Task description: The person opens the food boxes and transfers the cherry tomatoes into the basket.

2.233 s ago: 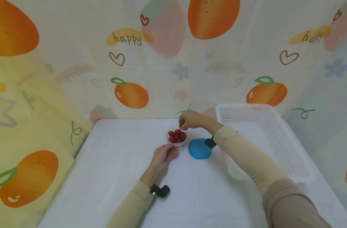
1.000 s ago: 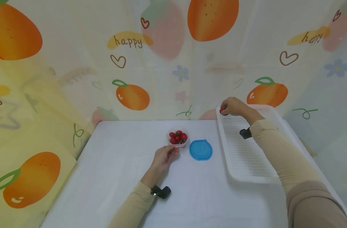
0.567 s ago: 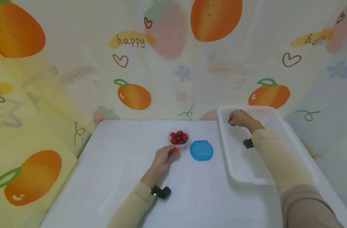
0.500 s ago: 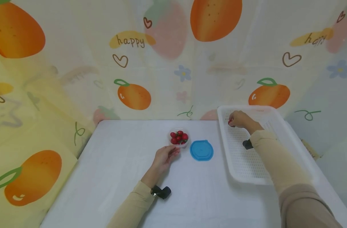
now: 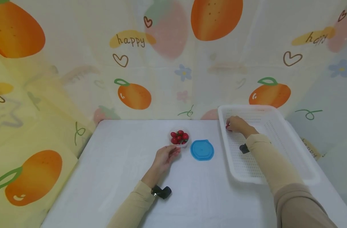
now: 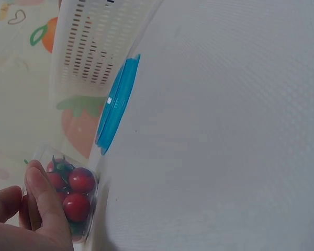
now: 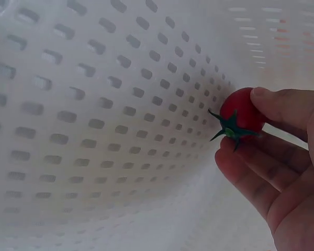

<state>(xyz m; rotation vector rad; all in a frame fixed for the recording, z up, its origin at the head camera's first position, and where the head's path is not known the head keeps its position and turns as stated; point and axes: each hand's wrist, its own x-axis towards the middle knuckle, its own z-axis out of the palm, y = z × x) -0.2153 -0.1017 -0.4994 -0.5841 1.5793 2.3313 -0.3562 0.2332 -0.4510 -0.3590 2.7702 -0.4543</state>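
My right hand (image 5: 238,124) is inside the white perforated basket (image 5: 244,167), low near its back left side. Between thumb and fingers it pinches a red cherry tomato (image 7: 243,112), whose green stem end faces the basket wall in the right wrist view. My left hand (image 5: 163,156) rests its fingers against the near side of a small clear plastic container (image 6: 96,189); the thumb stands apart from it. Several cherry tomatoes (image 5: 179,137) fill that container, some with green stems. Whether the held tomato touches the basket I cannot tell.
A blue lid (image 5: 202,150) lies flat between the clear container and the basket. The white-covered table (image 5: 113,177) ends at a fruit-patterned curtain (image 5: 162,79) behind and at the left.
My right hand has carried a cherry tomato from the small container rightward into the basket, then lower and slightly left. The left hand has stayed by the container.
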